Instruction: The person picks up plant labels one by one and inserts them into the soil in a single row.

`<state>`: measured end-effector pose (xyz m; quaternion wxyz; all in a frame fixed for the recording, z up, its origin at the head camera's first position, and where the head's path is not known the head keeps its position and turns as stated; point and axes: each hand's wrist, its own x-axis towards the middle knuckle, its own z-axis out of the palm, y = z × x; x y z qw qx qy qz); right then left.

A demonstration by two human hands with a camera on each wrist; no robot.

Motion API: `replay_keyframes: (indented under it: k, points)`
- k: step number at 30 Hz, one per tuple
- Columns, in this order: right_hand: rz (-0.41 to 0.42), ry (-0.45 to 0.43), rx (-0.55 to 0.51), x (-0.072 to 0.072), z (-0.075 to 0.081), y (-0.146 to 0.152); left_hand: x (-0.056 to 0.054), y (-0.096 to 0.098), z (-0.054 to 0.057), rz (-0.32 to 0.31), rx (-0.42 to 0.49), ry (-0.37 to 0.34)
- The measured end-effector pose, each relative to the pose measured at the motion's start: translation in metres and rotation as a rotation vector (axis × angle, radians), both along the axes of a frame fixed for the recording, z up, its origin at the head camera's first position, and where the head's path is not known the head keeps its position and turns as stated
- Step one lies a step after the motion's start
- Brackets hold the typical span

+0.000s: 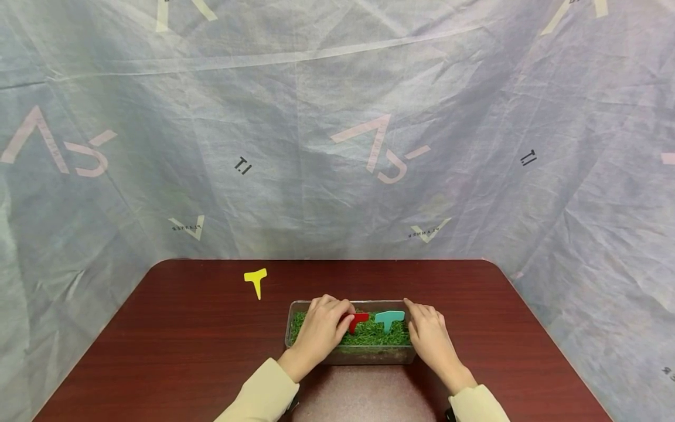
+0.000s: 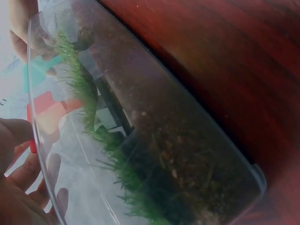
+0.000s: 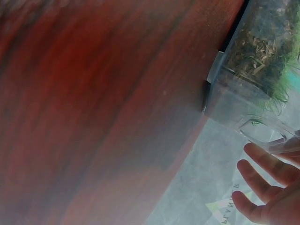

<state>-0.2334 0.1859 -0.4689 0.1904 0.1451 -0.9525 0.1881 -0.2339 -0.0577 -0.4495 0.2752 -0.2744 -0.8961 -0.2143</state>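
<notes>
In the head view my left hand (image 1: 320, 328) reaches over the planter's left part, thumb and forefinger pinching a red T-shaped plant label (image 1: 360, 319). The label stands upright above the green grass (image 1: 369, 337), beside a teal plant label (image 1: 389, 318) standing in the same grass. A clear plastic bin (image 1: 369, 356) holds the grass over brown soil (image 2: 154, 140). My right hand (image 1: 429, 331) rests at the bin's right end, its forefinger along the rim near the far corner. In the right wrist view several of its fingers (image 3: 265, 161) extend loosely beside the bin's handle cutout.
A yellow T-shaped plant label (image 1: 256, 282) lies on the dark red wooden table (image 1: 184, 334), behind and left of the bin. Grey printed fabric (image 1: 295, 146) hangs around the table's back and sides.
</notes>
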Motion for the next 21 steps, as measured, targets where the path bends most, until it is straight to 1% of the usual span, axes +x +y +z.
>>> replay_keyframes:
  k: [11,21]
  points:
    - [0.002,0.024,0.002,-0.0012,-0.0020,0.0010,-0.0013,0.0013,-0.0036,0.001,0.019,-0.016]
    - [0.004,0.014,-0.001,-0.0016,-0.0025,0.0009,0.0006,-0.0012,0.0000,0.010,0.000,-0.042]
